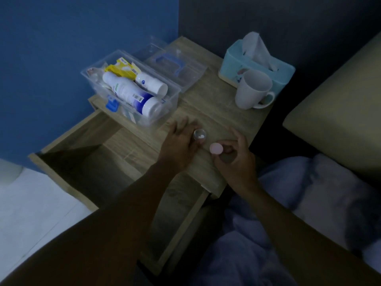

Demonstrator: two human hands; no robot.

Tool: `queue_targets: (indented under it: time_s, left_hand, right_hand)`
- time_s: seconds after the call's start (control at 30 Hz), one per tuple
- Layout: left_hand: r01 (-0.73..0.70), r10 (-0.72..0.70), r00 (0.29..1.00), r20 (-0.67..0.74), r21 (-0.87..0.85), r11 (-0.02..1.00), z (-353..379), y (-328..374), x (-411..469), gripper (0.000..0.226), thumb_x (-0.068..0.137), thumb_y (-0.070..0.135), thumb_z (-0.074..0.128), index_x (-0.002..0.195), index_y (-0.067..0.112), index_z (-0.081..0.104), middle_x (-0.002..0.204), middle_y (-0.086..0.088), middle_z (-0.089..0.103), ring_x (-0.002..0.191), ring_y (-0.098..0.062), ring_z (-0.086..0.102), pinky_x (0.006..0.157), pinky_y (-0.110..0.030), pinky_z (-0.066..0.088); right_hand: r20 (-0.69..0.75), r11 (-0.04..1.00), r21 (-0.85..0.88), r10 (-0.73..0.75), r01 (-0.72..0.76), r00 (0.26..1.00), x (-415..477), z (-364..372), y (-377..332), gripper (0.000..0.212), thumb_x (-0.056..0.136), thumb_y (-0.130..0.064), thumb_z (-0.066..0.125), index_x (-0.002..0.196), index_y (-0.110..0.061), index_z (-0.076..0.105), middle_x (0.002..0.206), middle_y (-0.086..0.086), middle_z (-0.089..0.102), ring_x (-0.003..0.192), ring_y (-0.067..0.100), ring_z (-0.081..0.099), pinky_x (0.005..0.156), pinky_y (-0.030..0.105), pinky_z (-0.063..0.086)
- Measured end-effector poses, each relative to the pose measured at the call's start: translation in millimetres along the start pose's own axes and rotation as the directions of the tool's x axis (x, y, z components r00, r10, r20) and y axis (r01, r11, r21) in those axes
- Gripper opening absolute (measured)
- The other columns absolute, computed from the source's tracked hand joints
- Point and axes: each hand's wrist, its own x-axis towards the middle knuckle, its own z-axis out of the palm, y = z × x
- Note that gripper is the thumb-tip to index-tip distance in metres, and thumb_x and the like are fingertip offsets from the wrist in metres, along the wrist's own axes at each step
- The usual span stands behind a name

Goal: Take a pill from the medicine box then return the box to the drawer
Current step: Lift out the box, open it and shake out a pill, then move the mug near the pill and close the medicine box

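Note:
The clear plastic medicine box (132, 89) stands open on the nightstand's back left, with white bottles and a yellow packet inside. Its clear lid (177, 67) with a blue handle lies just behind it. My left hand (177, 145) rests flat on the tabletop with its fingers spread. A small clear round cup (199, 136) holding a white pill sits against its thumb side. My right hand (235, 159) is closed on a pink round cap (216, 148) and a small dark bottle (225, 158) at the nightstand's front edge. The wooden drawer (68, 141) is pulled open below left.
A white mug (252, 89) and a light blue tissue box (257, 62) stand at the back right of the nightstand (216, 112). A bed with a beige headboard and a pale blanket (309, 193) lies to the right. A blue wall is on the left.

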Motion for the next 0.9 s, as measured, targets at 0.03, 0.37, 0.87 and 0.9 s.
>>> queue_targets:
  time_s: [0.03, 0.37, 0.87, 0.9]
  left_hand:
    - [-0.011, 0.011, 1.0, -0.002, 0.029, 1.0, 2, -3, 0, 0.059, 0.098, 0.05, 0.041, 0.151, 0.023, 0.033, 0.16, -0.005, 0.031, 0.152, -0.016, 0.014, 0.124, -0.037, 0.004]
    - [-0.063, 0.063, 0.998, 0.01, 0.089, 0.994, 4, -5, -7, 0.064, 0.096, 0.053, 0.043, 0.151, 0.024, 0.032, 0.158, -0.001, 0.036, 0.151, -0.015, 0.018, 0.124, -0.04, 0.005]
    - [-0.079, 0.02, 0.991, 0.134, 0.455, 0.887, -23, 6, -71, 0.066, 0.103, 0.039, 0.029, 0.156, 0.003, 0.015, 0.164, -0.018, 0.012, 0.152, -0.028, 0.014, 0.124, -0.04, 0.013]
    - [-0.07, 0.003, 0.989, 0.145, 0.459, 0.886, -24, 8, -72, 0.066, 0.103, 0.039, 0.03, 0.156, 0.004, 0.013, 0.164, -0.018, 0.011, 0.152, -0.028, 0.013, 0.124, -0.039, 0.011]
  right_hand:
    - [-0.002, 1.0, 0.008, 0.005, -0.005, 1.0, -1, 0, 1, 0.086, 0.071, -0.03, 0.079, 0.146, -0.029, 0.039, 0.104, -0.019, 0.07, 0.098, -0.006, 0.064, 0.086, 0.003, 0.044]
    - [0.013, 0.999, 0.035, -0.018, 0.018, 1.0, -8, -3, 6, 0.093, 0.067, -0.013, 0.076, 0.151, -0.017, 0.036, 0.11, -0.015, 0.07, 0.104, -0.001, 0.066, 0.09, 0.01, 0.046]
    - [-0.074, 0.981, -0.16, -0.118, 0.105, 0.99, 33, -52, -33, 0.065, 0.084, -0.002, 0.063, 0.145, -0.013, 0.044, 0.13, 0.005, 0.058, 0.114, 0.013, 0.057, 0.098, 0.015, 0.045]
    - [-0.07, 0.971, -0.202, -0.143, 0.127, 0.987, 43, -57, -39, 0.063, 0.084, -0.001, 0.063, 0.144, -0.012, 0.045, 0.13, 0.006, 0.056, 0.115, 0.013, 0.055, 0.097, 0.012, 0.041]
